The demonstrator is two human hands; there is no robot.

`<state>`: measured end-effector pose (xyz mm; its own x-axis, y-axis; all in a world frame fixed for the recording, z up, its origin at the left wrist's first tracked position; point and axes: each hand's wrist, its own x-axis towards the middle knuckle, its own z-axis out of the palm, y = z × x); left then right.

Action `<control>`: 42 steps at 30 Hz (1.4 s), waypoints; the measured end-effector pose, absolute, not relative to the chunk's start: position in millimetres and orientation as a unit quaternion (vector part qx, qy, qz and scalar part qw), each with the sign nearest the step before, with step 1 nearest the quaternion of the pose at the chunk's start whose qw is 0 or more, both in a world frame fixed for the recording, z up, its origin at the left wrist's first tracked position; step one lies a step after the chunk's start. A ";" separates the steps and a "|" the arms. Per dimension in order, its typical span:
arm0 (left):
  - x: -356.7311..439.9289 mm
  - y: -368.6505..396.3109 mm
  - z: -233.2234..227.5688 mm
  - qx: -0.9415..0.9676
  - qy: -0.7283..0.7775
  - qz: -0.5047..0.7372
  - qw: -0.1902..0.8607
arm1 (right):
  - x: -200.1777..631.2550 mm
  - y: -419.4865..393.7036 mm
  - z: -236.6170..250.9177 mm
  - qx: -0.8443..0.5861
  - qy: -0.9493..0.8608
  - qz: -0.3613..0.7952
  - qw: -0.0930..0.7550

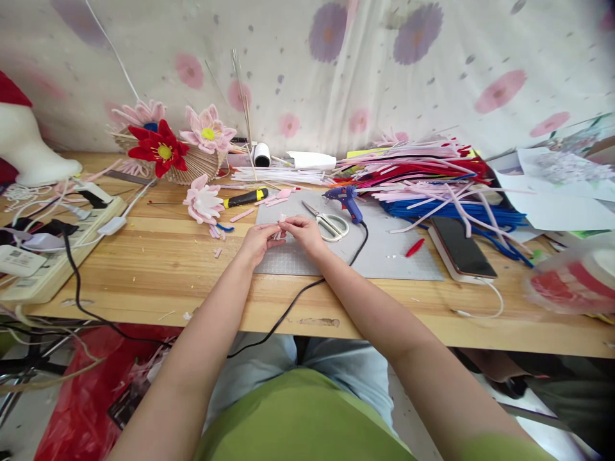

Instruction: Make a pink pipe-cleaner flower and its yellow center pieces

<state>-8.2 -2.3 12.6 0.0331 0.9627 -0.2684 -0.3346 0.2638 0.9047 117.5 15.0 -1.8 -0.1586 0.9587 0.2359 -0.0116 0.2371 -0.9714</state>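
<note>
Both hands meet above the left part of a grey cutting mat (pixel 413 264). My left hand (pixel 258 243) is closed on small pale pink pipe cleaner pieces (pixel 281 219). My right hand (pixel 303 232) pinches the same pieces from the other side; the fingers hide most of them. Just right of the hands lie scissors (pixel 332 227) with white handles. Behind these is a blue glue gun (pixel 346 202), its black cord running under my right forearm. A pink and white pipe cleaner flower (pixel 202 200) lies to the left, near a yellow and black utility knife (pixel 246 198).
Bundles of pipe cleaners (pixel 423 166) are heaped at the back right. A phone (pixel 464 246) lies in front of them, with a plastic tub (pixel 576 275) farther right. A power strip (pixel 62 256) with tangled cables takes up the left edge. Finished flowers (pixel 163 152) stand behind.
</note>
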 end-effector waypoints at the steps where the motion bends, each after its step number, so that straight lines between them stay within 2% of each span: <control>1: -8.5 -2.6 12.7 0.332 0.470 0.503 0.644 | 118.7 16.1 -2.9 -0.399 -0.617 0.447 0.510; 7: -12.0 -2.9 18.0 0.300 0.418 0.443 0.734 | 127.6 18.4 -8.0 -0.428 -0.709 0.267 0.493; 15: -14.3 -3.7 18.4 0.305 0.410 0.427 0.746 | 140.0 17.7 -3.5 -0.374 -0.858 -0.002 0.352; 19: -17.9 -4.8 17.5 0.340 0.404 0.413 0.742 | 141.9 16.6 2.0 -0.354 -0.882 -0.084 0.299; 32: -23.8 -2.9 16.6 0.337 0.428 0.387 0.745 | 142.4 12.3 10.8 -0.351 -0.904 -0.074 0.233; 38: -21.8 -2.7 14.8 0.350 0.436 0.392 0.731 | 142.6 14.1 8.4 -0.373 -0.888 -0.014 0.268; 42: -18.9 -4.1 14.4 0.361 0.442 0.398 0.718 | 145.4 17.5 4.0 -0.389 -0.859 0.087 0.323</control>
